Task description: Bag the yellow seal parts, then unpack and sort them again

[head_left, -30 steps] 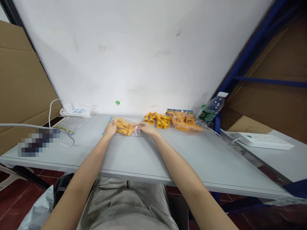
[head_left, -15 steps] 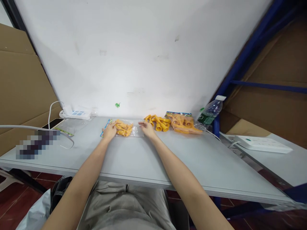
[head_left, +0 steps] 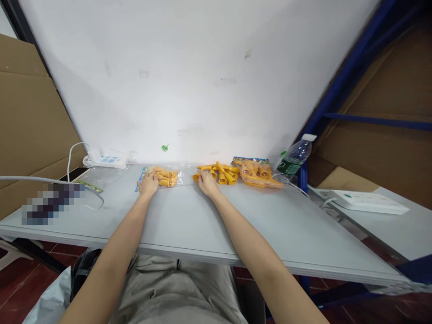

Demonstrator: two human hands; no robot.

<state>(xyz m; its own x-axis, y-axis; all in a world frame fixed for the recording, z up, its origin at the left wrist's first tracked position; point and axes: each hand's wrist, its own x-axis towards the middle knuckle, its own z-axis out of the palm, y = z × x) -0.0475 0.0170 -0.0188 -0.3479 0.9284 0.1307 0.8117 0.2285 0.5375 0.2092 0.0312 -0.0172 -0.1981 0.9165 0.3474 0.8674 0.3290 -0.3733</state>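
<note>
This looks like a workshop. Brown cardboard (head_left: 30, 117) stands on the left, a blue metal frame (head_left: 320, 109) on the right.

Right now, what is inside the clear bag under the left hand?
Several yellow horns show inside the clear bag. The left hand covers part of it, so what lies beneath is hidden and the count is uncertain.

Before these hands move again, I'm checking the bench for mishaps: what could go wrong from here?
The left hand rests on a clear bag with yellow pieces inside; if its far end is open, which I can't tell, some might slip out. The right hand is at the loose yellow pieces, so a brush of its fingers could scatter them. The plastic bottle stands close to the right-hand bag; a shove on that bag might topple it.
</note>
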